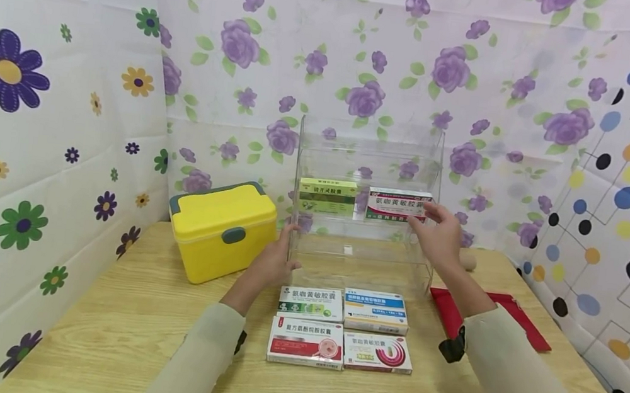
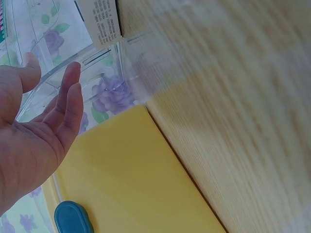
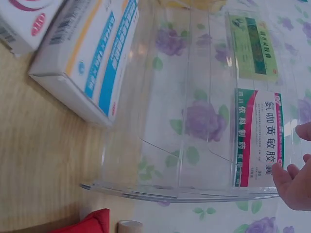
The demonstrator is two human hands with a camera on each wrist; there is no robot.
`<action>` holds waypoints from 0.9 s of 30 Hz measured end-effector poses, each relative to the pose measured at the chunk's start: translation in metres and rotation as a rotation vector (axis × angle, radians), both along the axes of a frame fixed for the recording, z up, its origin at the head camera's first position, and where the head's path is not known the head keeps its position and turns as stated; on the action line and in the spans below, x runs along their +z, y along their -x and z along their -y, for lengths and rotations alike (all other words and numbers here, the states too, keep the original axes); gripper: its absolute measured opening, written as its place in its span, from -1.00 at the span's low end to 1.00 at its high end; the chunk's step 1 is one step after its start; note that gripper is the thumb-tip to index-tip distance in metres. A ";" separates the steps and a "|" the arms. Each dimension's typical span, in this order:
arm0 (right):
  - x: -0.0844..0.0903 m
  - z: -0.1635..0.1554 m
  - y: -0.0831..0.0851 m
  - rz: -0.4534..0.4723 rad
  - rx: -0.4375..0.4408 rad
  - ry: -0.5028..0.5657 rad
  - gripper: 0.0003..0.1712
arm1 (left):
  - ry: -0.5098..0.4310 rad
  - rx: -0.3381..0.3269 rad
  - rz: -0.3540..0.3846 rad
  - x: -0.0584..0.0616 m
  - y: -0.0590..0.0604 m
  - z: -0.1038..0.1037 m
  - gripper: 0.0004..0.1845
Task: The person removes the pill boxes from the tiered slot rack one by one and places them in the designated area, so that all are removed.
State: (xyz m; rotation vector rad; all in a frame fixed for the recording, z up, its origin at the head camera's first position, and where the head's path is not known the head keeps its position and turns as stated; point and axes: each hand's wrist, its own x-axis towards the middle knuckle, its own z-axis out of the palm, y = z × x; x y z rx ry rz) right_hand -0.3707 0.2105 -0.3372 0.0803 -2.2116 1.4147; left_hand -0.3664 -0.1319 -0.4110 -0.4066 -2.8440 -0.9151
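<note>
while the clear rack (image 1: 369, 164) is steadied at its left edge by the left hand (image 1: 273, 262), fingers straight and holding nothing, the red-and-white box (image 1: 398, 205) on the middle shelf is touched by the right hand (image 1: 441, 234), fingers loosely extended, so it sits beside the green box (image 1: 327, 197).

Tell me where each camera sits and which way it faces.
Head: looks forward and down at the clear acrylic shelf rack; both hands and sleeves show.
Left wrist: looks past the open left hand toward the yellow plastic case.
Right wrist: faces the red-and-white medicine box; right fingers show.
All share the rack.
</note>
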 end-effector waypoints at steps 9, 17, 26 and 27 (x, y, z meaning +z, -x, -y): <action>0.014 0.000 0.017 -0.009 0.001 -0.027 -0.41 | 0.009 0.003 -0.002 0.002 -0.001 -0.001 -0.10; 0.016 -0.001 0.031 -0.074 -0.013 -0.196 -0.39 | 0.003 -0.002 0.002 0.002 -0.001 -0.001 -0.10; 0.018 0.001 0.037 -0.103 -0.046 -0.385 -0.45 | -0.010 0.003 0.024 0.000 0.000 -0.001 -0.10; 0.017 0.001 0.038 -0.098 -0.056 -0.398 -0.45 | -0.008 0.003 0.023 0.000 0.000 0.000 -0.10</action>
